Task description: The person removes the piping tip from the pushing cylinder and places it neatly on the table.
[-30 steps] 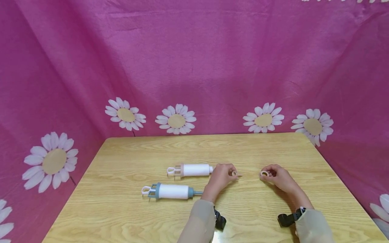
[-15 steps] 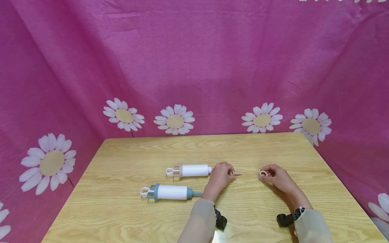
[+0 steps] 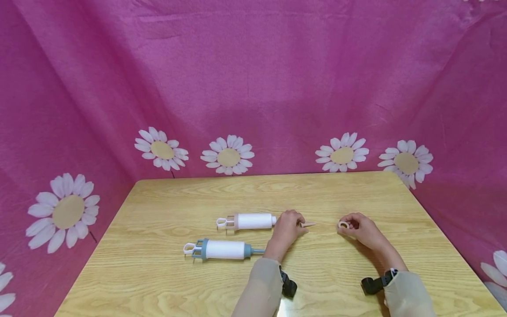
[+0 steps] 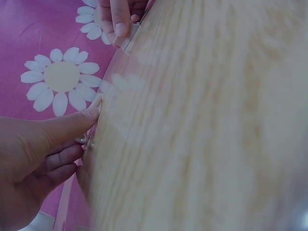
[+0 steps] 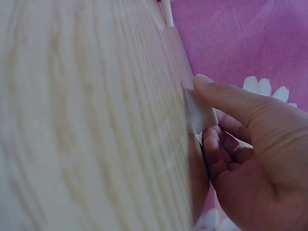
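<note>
In the head view my left hand (image 3: 287, 229) pinches a small beige tapered nozzle (image 3: 310, 224) by its wide end, its narrow tip pointing right. The left wrist view shows thumb and fingers on that nozzle (image 4: 97, 101), low over the table. Across a gap to the right, my right hand (image 3: 365, 231) grips a short beige ring (image 3: 339, 225), its round opening facing up and left. Thumb and curled fingers hold the ring's wall (image 5: 202, 109) in the right wrist view. Just left of my left hand lies a white syringe-like tube with a beige collar (image 3: 255, 221).
Nearer me lies a second white syringe-like tube with blue-green ends (image 3: 225, 249) and a thin blue-green spout, partly behind my left wrist. Both tubes have white loop handles at the left. The wooden table (image 3: 178, 290) is backed by a magenta curtain (image 3: 253, 88) with daisies.
The nozzle in my left hand has turned, so its round end no longer faces up and its taper now shows from the side. My right hand and the ring barely move.
</note>
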Demonstrator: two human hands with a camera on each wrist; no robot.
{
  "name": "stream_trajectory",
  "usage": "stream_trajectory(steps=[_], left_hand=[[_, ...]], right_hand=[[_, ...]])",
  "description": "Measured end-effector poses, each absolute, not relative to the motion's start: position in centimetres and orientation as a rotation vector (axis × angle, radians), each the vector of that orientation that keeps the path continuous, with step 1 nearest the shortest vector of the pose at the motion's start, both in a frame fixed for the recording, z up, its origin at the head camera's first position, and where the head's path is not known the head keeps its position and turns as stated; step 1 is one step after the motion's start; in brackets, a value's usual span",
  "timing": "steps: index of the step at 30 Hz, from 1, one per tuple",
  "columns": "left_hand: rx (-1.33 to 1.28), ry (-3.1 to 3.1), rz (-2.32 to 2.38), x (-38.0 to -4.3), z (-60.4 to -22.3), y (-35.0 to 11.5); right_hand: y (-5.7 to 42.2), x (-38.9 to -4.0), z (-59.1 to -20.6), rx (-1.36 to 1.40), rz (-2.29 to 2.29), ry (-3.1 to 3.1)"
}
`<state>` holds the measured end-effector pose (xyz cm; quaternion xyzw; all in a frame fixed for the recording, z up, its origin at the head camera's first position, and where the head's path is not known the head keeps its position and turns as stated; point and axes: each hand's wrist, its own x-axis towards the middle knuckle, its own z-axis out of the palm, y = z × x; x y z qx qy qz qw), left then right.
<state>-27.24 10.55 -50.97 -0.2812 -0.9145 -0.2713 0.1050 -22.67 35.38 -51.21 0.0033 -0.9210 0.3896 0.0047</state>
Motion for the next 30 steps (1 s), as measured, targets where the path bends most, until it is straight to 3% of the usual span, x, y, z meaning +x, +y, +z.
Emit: stream_trajectory(steps=[23,30], left_hand=[[-0.806,-2.578,-1.028,-26.7,-49.2,8.9],[-0.821,-2.532,-1.062,-26.5,-48.0,6.7]], right_hand=[[35.3,-21.6,-49.9,-0.123,1.294,-2.776],[33.6,-22.1,-50.3,-0.021,1.338,-2.653]])
